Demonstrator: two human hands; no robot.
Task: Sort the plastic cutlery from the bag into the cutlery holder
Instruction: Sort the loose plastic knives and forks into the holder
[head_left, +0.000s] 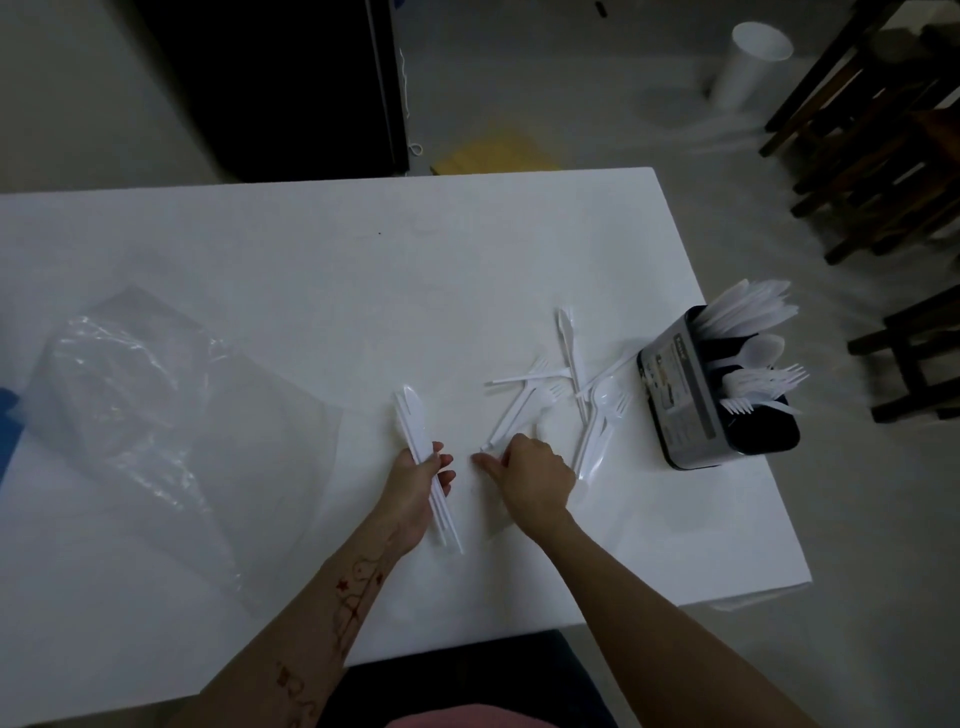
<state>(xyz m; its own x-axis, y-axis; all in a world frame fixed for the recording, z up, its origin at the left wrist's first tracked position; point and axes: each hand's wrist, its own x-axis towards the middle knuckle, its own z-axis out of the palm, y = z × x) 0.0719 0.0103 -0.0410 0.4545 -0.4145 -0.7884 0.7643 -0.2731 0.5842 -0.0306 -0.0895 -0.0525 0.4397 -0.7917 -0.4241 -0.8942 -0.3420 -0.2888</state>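
Observation:
My left hand (418, 486) is closed around a small bundle of white plastic knives (413, 423), blades pointing away from me. My right hand (535, 475) rests on the table just to its right, fingers pinched on the handle end of a white plastic fork (511, 415). More loose white cutlery (576, 379), forks, spoons and knives, lies scattered beyond my right hand. The black cutlery holder (691, 405) stands near the table's right edge, with knives, spoons and forks standing in separate compartments. The empty clear plastic bag (156, 415) lies flat at the left.
The white table (311, 270) ends close behind the holder on the right. Beyond it on the floor stand dark wooden stools (883, 156), a white cup-shaped bin (748, 62) and a yellow sheet (493, 150). A dark cabinet (270, 83) stands behind the table.

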